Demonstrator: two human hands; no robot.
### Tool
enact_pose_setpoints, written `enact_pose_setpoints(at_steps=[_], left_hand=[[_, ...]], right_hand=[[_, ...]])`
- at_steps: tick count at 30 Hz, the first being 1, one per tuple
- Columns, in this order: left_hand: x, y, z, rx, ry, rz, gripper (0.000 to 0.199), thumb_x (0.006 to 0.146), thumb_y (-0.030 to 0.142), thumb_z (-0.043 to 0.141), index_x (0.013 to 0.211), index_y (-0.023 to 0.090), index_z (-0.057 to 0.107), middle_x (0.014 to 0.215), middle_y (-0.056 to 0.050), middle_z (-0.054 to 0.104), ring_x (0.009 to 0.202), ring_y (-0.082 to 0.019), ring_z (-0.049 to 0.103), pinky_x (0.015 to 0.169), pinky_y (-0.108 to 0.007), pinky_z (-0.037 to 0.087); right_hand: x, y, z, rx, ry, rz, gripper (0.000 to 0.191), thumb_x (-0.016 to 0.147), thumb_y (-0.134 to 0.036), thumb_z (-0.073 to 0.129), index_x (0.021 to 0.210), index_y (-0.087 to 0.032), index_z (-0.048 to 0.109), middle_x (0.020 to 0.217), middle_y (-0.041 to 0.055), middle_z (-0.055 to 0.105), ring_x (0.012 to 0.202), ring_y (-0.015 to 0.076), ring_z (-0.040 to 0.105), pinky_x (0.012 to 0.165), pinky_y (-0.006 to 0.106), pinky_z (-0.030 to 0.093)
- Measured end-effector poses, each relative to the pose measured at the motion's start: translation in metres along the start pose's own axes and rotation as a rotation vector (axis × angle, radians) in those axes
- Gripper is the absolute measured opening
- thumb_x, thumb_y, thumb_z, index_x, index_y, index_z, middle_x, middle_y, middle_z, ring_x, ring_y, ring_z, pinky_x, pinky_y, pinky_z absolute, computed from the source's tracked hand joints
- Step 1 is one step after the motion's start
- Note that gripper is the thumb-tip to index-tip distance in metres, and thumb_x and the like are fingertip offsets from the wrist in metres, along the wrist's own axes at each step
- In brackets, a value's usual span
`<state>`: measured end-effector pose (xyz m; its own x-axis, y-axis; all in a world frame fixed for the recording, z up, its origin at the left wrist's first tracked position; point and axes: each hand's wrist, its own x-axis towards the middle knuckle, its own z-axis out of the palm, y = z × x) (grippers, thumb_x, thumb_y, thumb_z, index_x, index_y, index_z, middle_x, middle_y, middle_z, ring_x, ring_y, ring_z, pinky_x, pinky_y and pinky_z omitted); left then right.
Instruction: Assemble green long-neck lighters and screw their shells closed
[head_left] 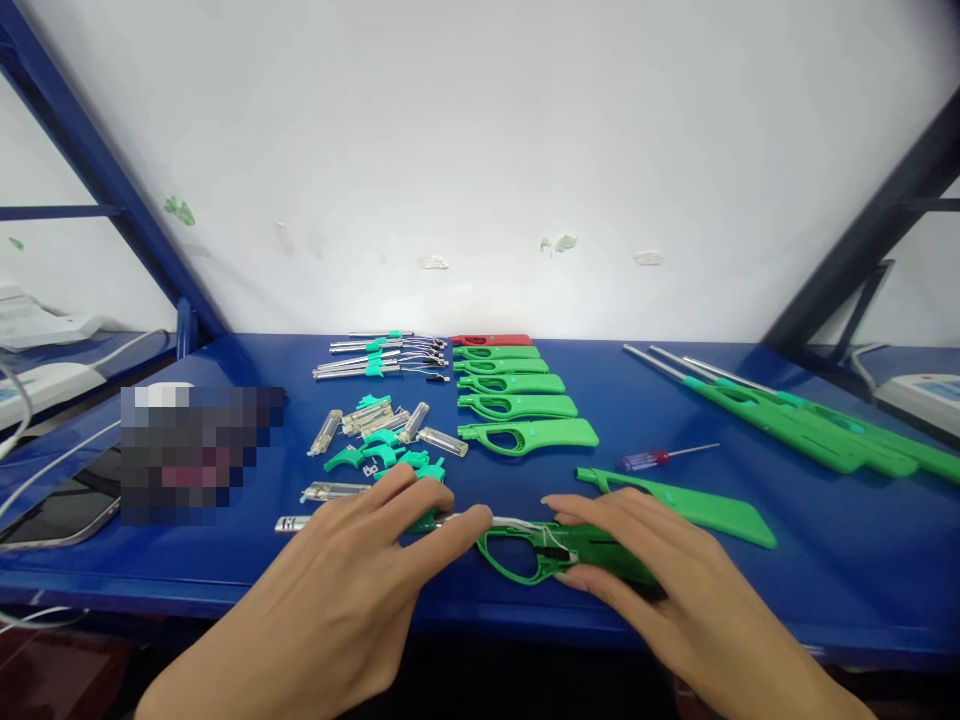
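Observation:
My left hand (pixel 360 575) is closed over a metal lighter tube (pixel 291 524), whose silver end sticks out to the left. From the tube, white wires (pixel 525 523) run right into an open green lighter housing half (pixel 613 552) at the front of the table. A small black part (pixel 553 552) on the wires lies by the housing's trigger ring. With thumb and fingers on either side of it, my right hand (pixel 667 570) grips the housing. Its palm hides the handle end. Just behind that hand lies another green housing half (pixel 712 508).
Behind my hands lie clear fuel tanks (pixel 442 441), teal triggers (pixel 384 447), wired metal tubes (pixel 360 363), several green housings (pixel 551 434) and one red housing (pixel 495 341). A screwdriver (pixel 643 460) and assembled lighters (pixel 810 425) are to the right. A phone (pixel 67 505) rests at left.

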<state>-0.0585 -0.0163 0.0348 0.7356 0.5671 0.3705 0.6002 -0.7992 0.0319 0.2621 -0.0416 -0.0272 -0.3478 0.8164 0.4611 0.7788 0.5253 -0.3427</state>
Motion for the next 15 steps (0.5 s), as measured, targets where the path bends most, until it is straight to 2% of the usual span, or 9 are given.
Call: enact_pose_setpoints(at_steps=[2,7,11,13,15], left_hand=[[0.000,0.000,-0.003,-0.024,0.008,0.006,0.080,0.091,-0.008,0.037,0.157,0.034,0.053,0.129,-0.005,0.069,0.117,-0.024,0.067,0.108,-0.040,0.052],[-0.001,-0.001,-0.014,-0.091,0.041,-0.042,0.068,0.099,-0.005,0.039,0.152,0.035,0.055,0.124,-0.004,0.069,0.106,-0.020,0.067,0.081,-0.029,0.053],[-0.002,-0.012,-0.028,-0.078,0.195,-0.091,0.052,0.110,0.003,0.043,0.149,0.035,0.059,0.125,-0.002,0.070,0.108,-0.017,0.067,0.088,-0.026,0.052],[0.003,-0.024,-0.037,-0.033,0.291,-0.127,0.042,0.114,0.011,0.048,0.145,0.034,0.063,0.123,0.000,0.072,0.107,-0.017,0.068,0.091,-0.027,0.052],[0.012,-0.041,-0.047,0.025,0.338,-0.188,0.030,0.115,0.021,0.052,0.139,0.032,0.067,0.122,0.000,0.075,0.106,-0.019,0.071,0.093,-0.029,0.051]], right_hand=[[0.000,0.000,0.000,-0.003,0.006,-0.002,0.046,0.112,-0.052,0.062,0.158,-0.048,0.055,0.126,-0.0033,0.081,0.115,0.0234,0.079,0.098,0.041,0.066],[0.001,0.001,0.002,-0.021,-0.002,0.024,0.044,0.111,-0.055,0.061,0.155,-0.050,0.058,0.127,-0.0033,0.082,0.118,0.0254,0.080,0.098,0.041,0.067],[0.001,0.001,0.003,-0.029,0.012,0.022,0.042,0.112,-0.058,0.060,0.153,-0.050,0.061,0.125,-0.0035,0.083,0.115,0.0258,0.082,0.094,0.040,0.070],[0.002,0.002,0.003,-0.037,0.016,0.004,0.042,0.111,-0.058,0.060,0.152,-0.049,0.062,0.124,-0.0029,0.084,0.113,0.0256,0.083,0.093,0.040,0.070],[0.002,0.004,0.004,-0.058,0.027,-0.016,0.042,0.111,-0.058,0.059,0.152,-0.047,0.063,0.124,-0.0025,0.084,0.113,0.0260,0.084,0.094,0.040,0.071]])
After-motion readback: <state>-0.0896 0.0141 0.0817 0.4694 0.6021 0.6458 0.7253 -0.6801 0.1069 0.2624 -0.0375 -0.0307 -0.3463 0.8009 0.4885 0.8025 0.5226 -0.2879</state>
